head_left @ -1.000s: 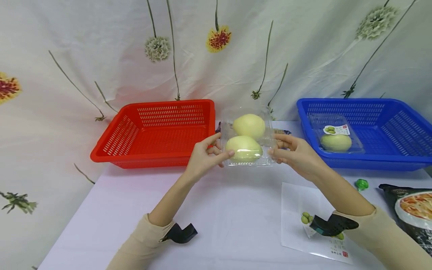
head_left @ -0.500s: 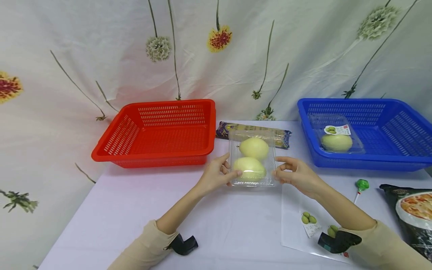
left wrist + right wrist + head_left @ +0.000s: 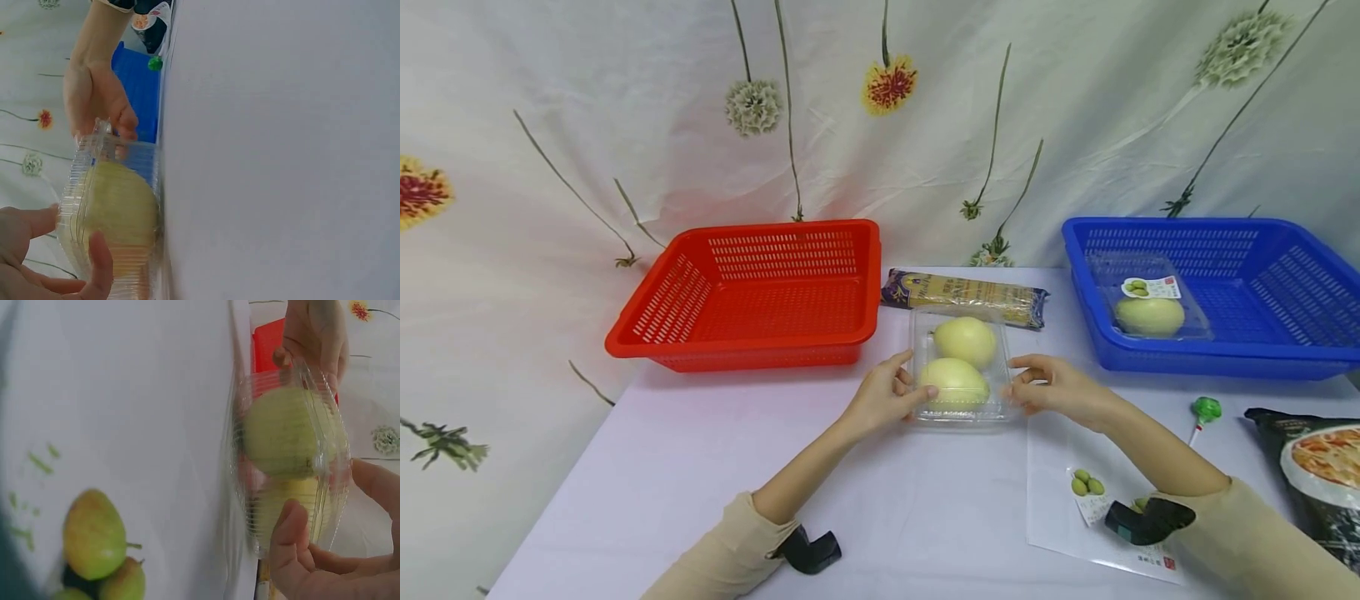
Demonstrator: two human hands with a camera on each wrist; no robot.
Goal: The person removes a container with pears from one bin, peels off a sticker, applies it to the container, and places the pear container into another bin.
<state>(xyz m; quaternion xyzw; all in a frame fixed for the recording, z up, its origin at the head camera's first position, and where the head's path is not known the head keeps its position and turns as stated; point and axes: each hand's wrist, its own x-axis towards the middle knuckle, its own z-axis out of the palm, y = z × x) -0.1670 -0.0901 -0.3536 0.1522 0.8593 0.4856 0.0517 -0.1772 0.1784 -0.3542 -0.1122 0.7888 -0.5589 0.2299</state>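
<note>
A clear plastic box (image 3: 958, 417) with two pale yellow-green melons (image 3: 953, 383) is at the middle of the table, in front of a long gold and purple packet (image 3: 966, 298). My left hand (image 3: 883, 398) holds its left side, thumb at the front corner. On the opposite side my right hand (image 3: 1056, 390) grips the edge between thumb and fingers. The left wrist view shows the box (image 3: 119, 212) low against the white tabletop, with the left hand (image 3: 50, 256) around its near end. In the right wrist view the right hand (image 3: 337, 550) pinches the box's rim.
A red basket (image 3: 760, 342) stands at the back left. The blue basket (image 3: 1240, 362) at the back right holds another clear box with a melon (image 3: 1150, 317). Along the right lie a green lollipop (image 3: 1207, 409), a black food bag (image 3: 1322, 467) and a clear printed sheet (image 3: 1052, 517).
Both hands have brought the box down and toward the front, slightly to the right, from higher up at the back. The gold and purple packet behind it has come into view.
</note>
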